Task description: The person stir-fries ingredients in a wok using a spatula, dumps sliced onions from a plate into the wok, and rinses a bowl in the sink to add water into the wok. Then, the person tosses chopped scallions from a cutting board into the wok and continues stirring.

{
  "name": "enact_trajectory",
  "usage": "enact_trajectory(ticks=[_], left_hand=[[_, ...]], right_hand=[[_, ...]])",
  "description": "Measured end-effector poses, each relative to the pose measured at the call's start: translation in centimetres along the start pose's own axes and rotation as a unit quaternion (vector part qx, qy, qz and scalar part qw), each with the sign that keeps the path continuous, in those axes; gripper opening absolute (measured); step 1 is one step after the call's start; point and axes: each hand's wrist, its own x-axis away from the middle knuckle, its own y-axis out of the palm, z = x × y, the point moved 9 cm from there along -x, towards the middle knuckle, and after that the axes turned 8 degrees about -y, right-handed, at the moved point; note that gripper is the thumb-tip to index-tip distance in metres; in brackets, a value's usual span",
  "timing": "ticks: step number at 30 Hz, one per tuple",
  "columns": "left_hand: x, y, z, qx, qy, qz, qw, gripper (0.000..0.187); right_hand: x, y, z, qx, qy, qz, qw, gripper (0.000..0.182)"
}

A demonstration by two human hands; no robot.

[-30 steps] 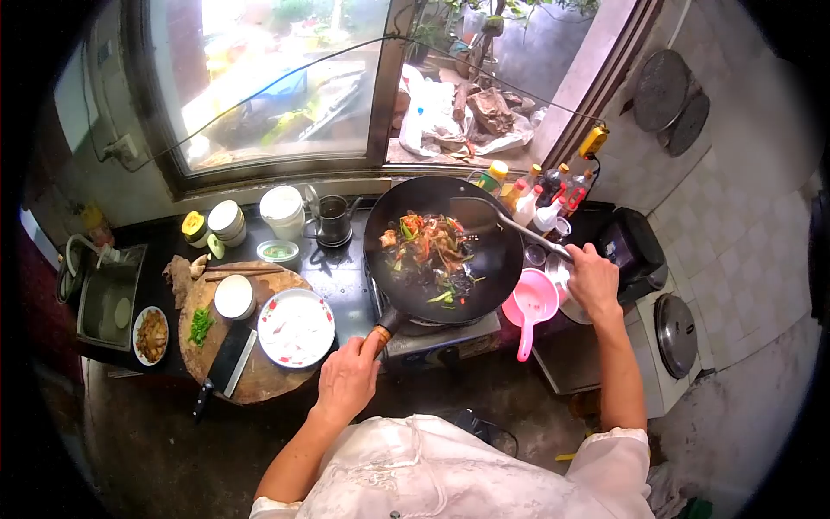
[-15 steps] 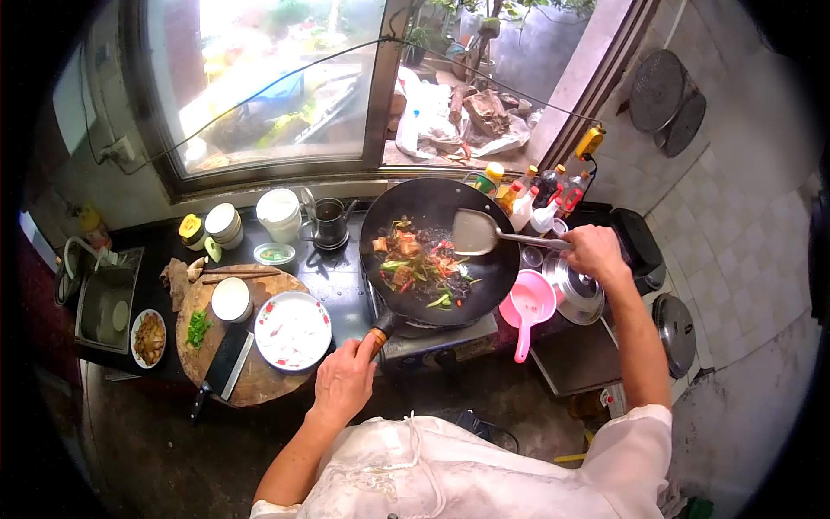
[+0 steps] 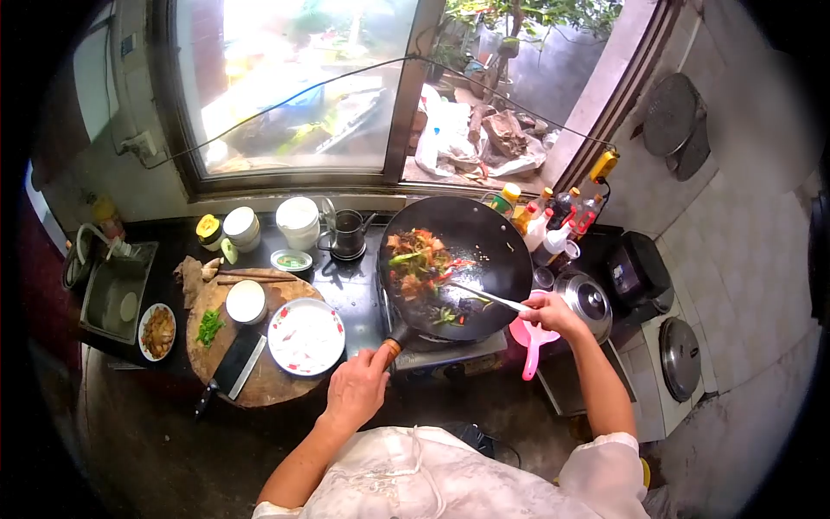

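A black wok (image 3: 493, 251) sits on the stove, holding stir-fried food (image 3: 418, 264) with green and red pieces heaped toward its left side. My left hand (image 3: 357, 389) is closed around the wok's wooden handle. In my right hand (image 3: 554, 315) is the handle of a wok spatula (image 3: 486, 295), reaching over the wok's right rim. The spatula's blade is down among the food and mostly hidden. Below my right hand lies a pink ladle (image 3: 532, 353), partly covered by it.
Left of the stove, a round chopping board (image 3: 272, 391) carries a cleaver (image 3: 233, 368), chopped greens (image 3: 209, 327), a white bowl (image 3: 247, 301) and a floral plate (image 3: 328, 353). Sauce bottles (image 3: 553, 229) and a lidded pot (image 3: 592, 298) stand right of the wok. A sink (image 3: 104, 316) is far left.
My right hand has moved down and left, taking the spatula blade from above the wok's right side into the food. The food is bunched further left. My left hand keeps its hold.
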Motion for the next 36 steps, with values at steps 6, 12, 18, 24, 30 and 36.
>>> enact_trajectory(ticks=[6,12,18,24,30,36], left_hand=[[-0.1,0.0,0.5,-0.025,0.021,0.022,0.999,0.051],[0.0,0.0,0.5,-0.023,0.004,-0.002,1.000,0.051],[0.0,0.1,0.5,-0.031,0.023,0.032,0.999,0.051],[0.0,-0.1,0.4,-0.025,0.024,0.036,0.999,0.050],[0.1,0.4,0.1,-0.017,-0.004,0.004,1.000,0.052],[0.0,0.3,0.0,-0.012,-0.002,0.001,1.000,0.052]], right_hand=[[6.5,-1.7,-8.8,0.408,-0.150,0.260,0.862,0.032],[12.4,-0.1,-13.7,0.478,-0.188,0.269,0.815,0.039],[12.1,3.7,-12.7,0.525,-0.238,0.223,0.786,0.034],[9.8,0.1,-13.9,0.571,-0.225,0.309,0.727,0.026],[3.5,0.3,-16.0,0.596,-0.240,0.346,0.684,0.030],[6.3,1.2,-16.4,0.582,-0.338,0.231,0.703,0.035]])
